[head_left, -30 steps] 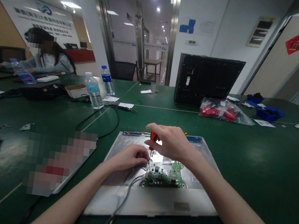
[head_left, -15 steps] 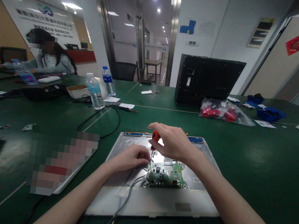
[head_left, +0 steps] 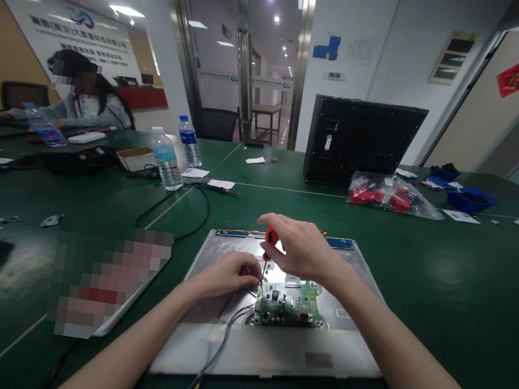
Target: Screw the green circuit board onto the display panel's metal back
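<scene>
My right grip (head_left: pixel 302 251) is clenched round the orange-handled screwdriver (head_left: pixel 271 238), held upright so its tip meets the far left corner of the green circuit board (head_left: pixel 289 306). My left grip (head_left: pixel 227 274) curls shut beside the tip, probably to steady it; what it pinches I cannot tell. The board sits on a metal panel (head_left: pixel 266 348) on the green surface (head_left: pixel 446 281). Farther off stand water bottles (head_left: pixel 166 158), a black case (head_left: pixel 362 141) and glass doors (head_left: pixel 260 58).

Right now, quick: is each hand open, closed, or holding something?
Left hand: curled shut, pinching at the tip of the orange-handled screwdriver, beside the green circuit board.
Right hand: shut on that screwdriver's handle.
</scene>
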The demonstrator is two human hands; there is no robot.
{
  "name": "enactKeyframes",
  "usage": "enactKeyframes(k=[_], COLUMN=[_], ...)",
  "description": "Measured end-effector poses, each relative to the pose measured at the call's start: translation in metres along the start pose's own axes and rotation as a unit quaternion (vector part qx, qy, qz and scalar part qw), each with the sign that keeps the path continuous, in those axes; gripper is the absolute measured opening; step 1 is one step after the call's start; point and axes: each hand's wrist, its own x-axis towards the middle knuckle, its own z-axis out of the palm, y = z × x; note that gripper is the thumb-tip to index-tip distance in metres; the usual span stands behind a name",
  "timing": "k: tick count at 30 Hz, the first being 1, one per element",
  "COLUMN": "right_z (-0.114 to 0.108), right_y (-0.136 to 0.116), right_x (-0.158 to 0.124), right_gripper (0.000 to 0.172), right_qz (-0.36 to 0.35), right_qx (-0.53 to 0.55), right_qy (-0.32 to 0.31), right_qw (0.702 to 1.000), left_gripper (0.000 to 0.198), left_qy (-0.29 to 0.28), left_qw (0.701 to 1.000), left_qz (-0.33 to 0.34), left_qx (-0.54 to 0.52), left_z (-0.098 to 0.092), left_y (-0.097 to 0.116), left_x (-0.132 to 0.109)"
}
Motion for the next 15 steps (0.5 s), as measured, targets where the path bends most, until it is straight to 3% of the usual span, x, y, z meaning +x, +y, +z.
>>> enactKeyframes(k=[5,15], right_z=[-0.0002,-0.0043], right_y=[-0.0004,-0.002], right_x=[-0.0008,-0.0024], right_gripper=[0.025,0.038], right_qz=[-0.006,-0.02], right_qx=[-0.02,0.018], right_qy=[0.0,-0.007], right_qw=[1.0,1.0], left_gripper=[0.01,0.008], left_qy=[0.001,0.002], left_qw=[1.0,1.0], left_qz=[0.0,-0.002], left_qx=[0.006,-0.011], left_z=[0.0,0.0008], left_y=[0.0013,-0.0017], left_x=[-0.0002,-0.0002])
